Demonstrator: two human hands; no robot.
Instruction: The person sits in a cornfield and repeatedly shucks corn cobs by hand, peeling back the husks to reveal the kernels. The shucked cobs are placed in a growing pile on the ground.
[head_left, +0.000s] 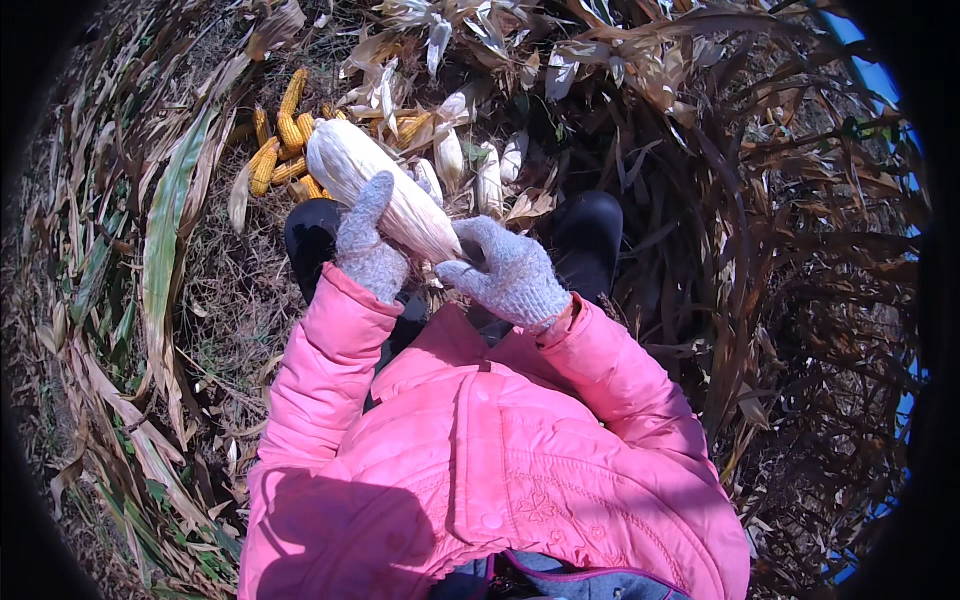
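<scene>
A corn ear in pale, papery husk (375, 180) lies slantwise between my hands, its thick end at the upper left. My left hand (370, 247), in a grey knit glove, cradles it from below with the thumb along its side. With thumb and fingers, my right hand (510, 274), gloved the same way, pinches the narrow lower end. Past the husked ear, several bare yellow corn cobs (291, 133) are heaped on the ground. Several husk-covered ears (489, 180) lie to the right of that heap.
Dark boots (591, 240) stand on either side of my hands. Loose dry husks (487, 37) are strewn ahead. Dry corn stalks and leaves (169, 225) line the left, and more brown stalks (727, 225) crowd the right. Dry grass (225, 300) covers the ground at left.
</scene>
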